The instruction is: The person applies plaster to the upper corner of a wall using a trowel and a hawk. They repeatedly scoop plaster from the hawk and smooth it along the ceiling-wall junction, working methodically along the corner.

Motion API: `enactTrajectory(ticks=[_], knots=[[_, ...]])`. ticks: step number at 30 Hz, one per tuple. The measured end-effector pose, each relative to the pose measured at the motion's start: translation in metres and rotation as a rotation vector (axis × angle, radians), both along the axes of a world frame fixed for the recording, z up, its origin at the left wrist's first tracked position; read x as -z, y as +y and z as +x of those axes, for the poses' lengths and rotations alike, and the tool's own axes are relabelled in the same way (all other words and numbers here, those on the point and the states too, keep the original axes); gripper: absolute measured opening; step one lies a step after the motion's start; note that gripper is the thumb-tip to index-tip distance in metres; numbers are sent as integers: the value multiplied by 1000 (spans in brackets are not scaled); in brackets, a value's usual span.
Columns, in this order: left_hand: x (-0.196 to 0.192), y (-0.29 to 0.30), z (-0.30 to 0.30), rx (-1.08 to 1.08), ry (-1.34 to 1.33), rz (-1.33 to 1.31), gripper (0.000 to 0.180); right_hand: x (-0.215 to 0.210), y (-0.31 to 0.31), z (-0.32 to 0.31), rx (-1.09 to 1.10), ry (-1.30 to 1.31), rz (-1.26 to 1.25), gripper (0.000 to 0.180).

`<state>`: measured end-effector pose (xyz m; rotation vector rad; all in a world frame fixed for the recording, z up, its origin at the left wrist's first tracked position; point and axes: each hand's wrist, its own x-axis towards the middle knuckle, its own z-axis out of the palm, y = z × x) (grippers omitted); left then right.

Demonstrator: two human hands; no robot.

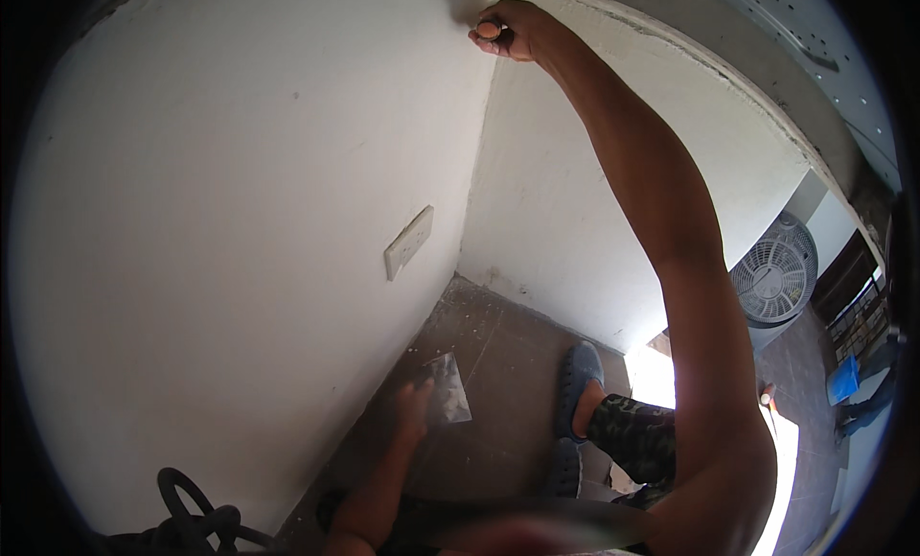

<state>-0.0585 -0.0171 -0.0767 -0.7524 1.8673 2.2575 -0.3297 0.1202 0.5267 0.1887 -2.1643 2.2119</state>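
Landmark = the wall socket plate [409, 241] on the white wall [211, 220]. Right hand [506, 31] is way up above it, at the top of the inside corner, fingers curled tight round something small pressed to the plaster, can't tell what tbh. Left hand [414, 407] hangs low, below the plate & a bit to the right, fingers closed on a flat steel scraper blade [448, 389] over the concrete floor [498, 364]. White fan [774, 278] stands far right of the plate, black cable [192, 518] lower left.
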Motion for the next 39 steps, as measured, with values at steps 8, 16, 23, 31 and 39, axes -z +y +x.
enactTrajectory(ticks=[8, 16, 23, 31, 39], knots=[[2, 12, -4, -110, -25, -139, 50, 52, 81, 61, 118, 389, 473, 47], [-23, 4, 2, -5, -21, -68, 45, 84, 96, -22, 141, 536, 632, 49], [-31, 6, 3, 32, -58, -2, 79, 155, 111, 4, 106, 487, 809, 46], [-33, 4, 5, -20, -8, -37, 38, 109, 56, 30, 599, 632, 867, 57], [-18, 2, 3, -134, -67, -105, 44, 85, 4, -11, 790, 495, 807, 50]])
